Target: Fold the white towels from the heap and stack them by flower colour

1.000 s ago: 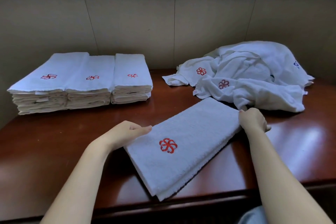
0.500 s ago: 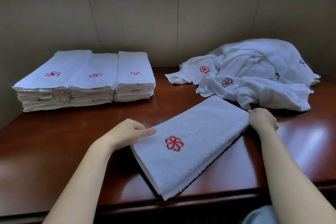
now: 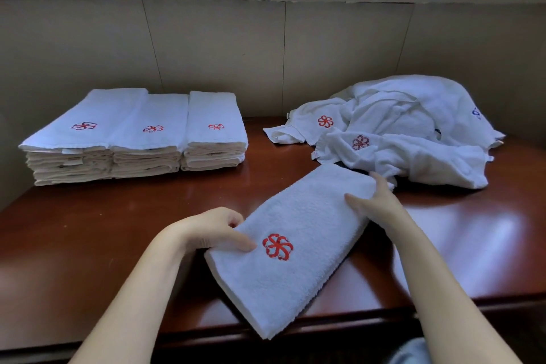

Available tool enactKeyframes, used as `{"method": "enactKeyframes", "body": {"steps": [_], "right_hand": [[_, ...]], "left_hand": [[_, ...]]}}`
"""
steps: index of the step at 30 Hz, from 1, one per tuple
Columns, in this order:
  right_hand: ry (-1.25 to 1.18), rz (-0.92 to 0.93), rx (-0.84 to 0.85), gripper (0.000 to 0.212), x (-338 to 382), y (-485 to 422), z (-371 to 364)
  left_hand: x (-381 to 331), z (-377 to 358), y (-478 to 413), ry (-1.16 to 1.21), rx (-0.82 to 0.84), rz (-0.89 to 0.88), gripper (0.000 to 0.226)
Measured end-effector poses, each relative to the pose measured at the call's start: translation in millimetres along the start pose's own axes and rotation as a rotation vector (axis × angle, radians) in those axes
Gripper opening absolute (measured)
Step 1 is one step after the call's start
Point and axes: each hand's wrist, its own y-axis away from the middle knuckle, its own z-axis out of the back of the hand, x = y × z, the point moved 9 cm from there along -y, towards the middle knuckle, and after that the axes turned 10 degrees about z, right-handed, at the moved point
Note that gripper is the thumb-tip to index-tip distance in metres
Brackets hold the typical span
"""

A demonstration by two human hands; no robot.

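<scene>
On polished wood table (image 3: pixel 88 230), both hands' grips, left (image 3: pixel 211 229) and right (image 3: pixel 376 205), pinch the nubby rectangular folded towel (image 3: pixel 298 245).

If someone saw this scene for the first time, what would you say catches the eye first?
Most striking is the folded towel with its red flower at the near table edge, held at either end by the left hand and the right hand. Next come the three neat stacks at the far left, each topped by a red flower, and the rumpled heap at the far right.
</scene>
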Motion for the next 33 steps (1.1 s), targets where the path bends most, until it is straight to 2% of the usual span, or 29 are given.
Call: {"method": "enactKeyframes", "body": {"steps": [4,7,10,13,16,20,22,24,27,29,32,33], "right_hand": [[-0.32,0.097,0.159,0.052,27.1,15.1,-35.0],[-0.442,0.214,0.175,0.056,56.1,20.8,-54.6],[-0.53,0.284,0.157,0.059,90.7,14.5,-67.9],[-0.621,0.372,0.193,0.06,145.0,-3.9,-90.0],[-0.686,0.451,0.255,0.06,219.7,-34.0,-124.5],[-0.679,0.53,0.327,0.061,333.9,-99.6,-189.7],[-0.7,0.559,0.341,0.062,390.1,-137.6,-231.8],[-0.743,0.57,0.351,0.061,431.0,-159.8,-267.5],[-0.691,0.514,0.365,0.051,453.7,-200.6,-360.2],[-0.554,0.341,0.408,0.04,416.6,-213.5,-432.9],[-0.465,0.077,0.556,0.004,339.0,-194.7,-517.1],[-0.468,0.057,0.535,0.007,326.3,-194.6,-529.1]], "left_hand": [[-2.6,7.4,17.5,0.092,-0.064,-0.022,0.037],[10.0,25.5,39.7,0.254,-0.086,-0.036,0.051],[22.1,45.4,63.7,0.497,-0.031,-0.125,0.066],[32.6,78.9,85.9,0.573,-0.074,-0.217,0.051],[39.0,133.2,98.3,0.573,-0.231,-0.293,0.043],[35.3,227.0,92.9,0.61,-0.454,-0.393,0.044],[35.8,282.1,84.2,0.562,-0.607,-0.412,0.044],[42.6,324.7,78.5,0.609,-0.684,-0.389,0.043],[87.0,383.5,49.5,0.83,-0.713,-0.287,0.041],[129.9,397.7,26.2,0.911,-0.724,-0.14,0.036],[188.9,384.5,1.0,0.885,-0.7,0.057,0.03],[203.1,379.9,-2.6,0.896,-0.696,0.089,0.029]]}}
